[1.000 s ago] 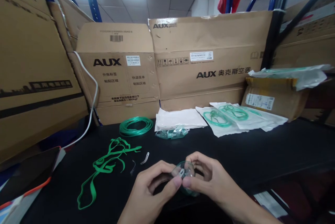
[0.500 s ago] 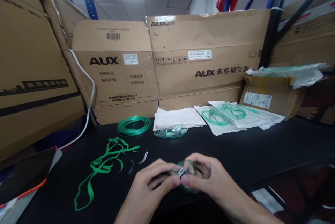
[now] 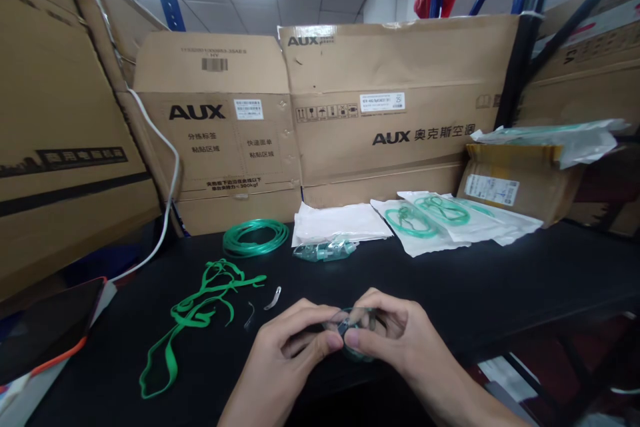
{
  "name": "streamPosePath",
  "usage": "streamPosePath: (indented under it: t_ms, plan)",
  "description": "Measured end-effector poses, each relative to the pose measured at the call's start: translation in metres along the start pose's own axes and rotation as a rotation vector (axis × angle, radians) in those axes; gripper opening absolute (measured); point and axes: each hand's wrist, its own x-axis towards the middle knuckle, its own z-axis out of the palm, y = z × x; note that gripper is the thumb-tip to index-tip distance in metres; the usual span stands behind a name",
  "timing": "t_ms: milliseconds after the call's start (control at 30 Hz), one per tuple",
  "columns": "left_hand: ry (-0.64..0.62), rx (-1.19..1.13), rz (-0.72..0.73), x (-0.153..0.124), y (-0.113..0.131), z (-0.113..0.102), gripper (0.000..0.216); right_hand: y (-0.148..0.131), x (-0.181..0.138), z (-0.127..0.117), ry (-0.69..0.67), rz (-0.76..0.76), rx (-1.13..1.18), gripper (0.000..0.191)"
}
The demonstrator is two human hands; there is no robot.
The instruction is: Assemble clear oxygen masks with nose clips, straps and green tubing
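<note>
Low over the front of the black table, a clear greenish oxygen mask (image 3: 358, 355) is held between both hands. My left hand (image 3: 295, 340) pinches its left side with thumb and fingers. My right hand (image 3: 400, 330) grips the other side, its thumb tip close to the left thumb. A small metal nose clip (image 3: 343, 326) shows on the mask between the thumbs; the fingers partly cover it. Left of the hands lie a loose metal strip (image 3: 273, 298), a thin clear curved piece (image 3: 249, 314) and a tangle of green elastic straps (image 3: 173, 364).
A coil of green tubing (image 3: 233, 244) lies behind the straps, beside a clear greenish plastic part (image 3: 325, 251) and white pouches (image 3: 345, 222). Pouches with tubing (image 3: 415, 240) lie at back right. Cardboard boxes (image 3: 225, 167) wall the back. A dark tablet-like device (image 3: 55, 327) sits left.
Both hands stay in nearly the same place on the mask. The right thumb has shifted slightly up towards the nose clip, which now looks darker. The view has moved slightly.
</note>
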Motion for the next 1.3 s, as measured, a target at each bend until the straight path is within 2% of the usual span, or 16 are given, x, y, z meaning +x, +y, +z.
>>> streamPosePath:
  t_ms: [367, 700, 1300]
  plan:
    - [0.063, 0.058, 0.032, 0.0028, 0.0041, 0.0031, 0.011, -0.0032, -0.0002, 0.0006, 0.042, -0.013, -0.083, 0.024]
    - [0.071, 0.151, 0.065, 0.0018, 0.0092, 0.0051, 0.007, 0.0027, 0.0013, -0.0051, -0.005, -0.026, -0.040, 0.018]
    - [0.064, 0.206, 0.041, 0.0004, 0.0069, 0.0050, 0.008, -0.0034, -0.0009, -0.0024, -0.004, 0.016, -0.073, 0.023]
